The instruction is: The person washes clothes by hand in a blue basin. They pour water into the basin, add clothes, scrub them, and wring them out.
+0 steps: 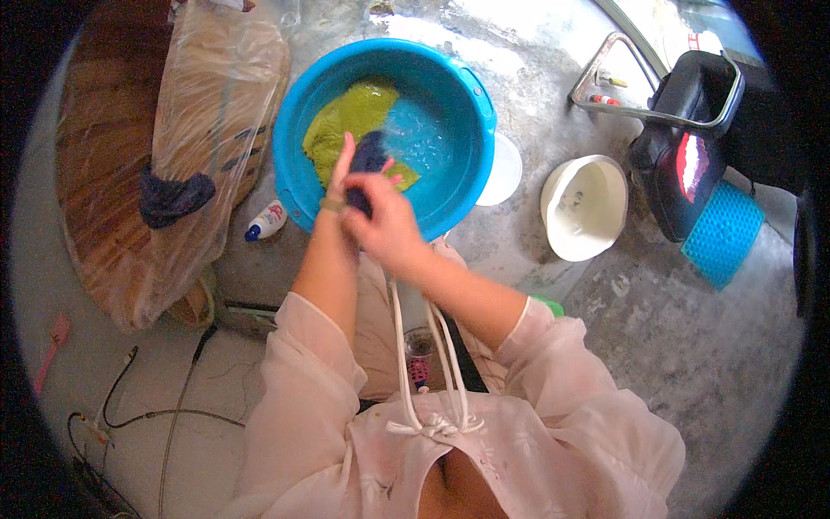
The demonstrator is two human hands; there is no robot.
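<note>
A blue plastic basin [298,95] stands before me, holding water and a yellow-green cloth [354,108]. Over its near side, my left hand [341,173] has a dark navy cloth [370,153] against it, with a finger stretched upward and fingertips showing past the cloth's right edge. My right hand [380,203] crosses over the left wrist, its fingers curled round the lower part of the dark cloth. This hand is slightly blurred and covers much of the left palm. A band circles my left wrist.
Another dark cloth [175,199] lies on plastic-covered wooden boards [104,173] at left. A white bottle with a blue cap [266,220] is beside the basin. To the right are a cream bucket [584,208], a white lid [501,170], a black seat [670,173] and a blue basket [724,232].
</note>
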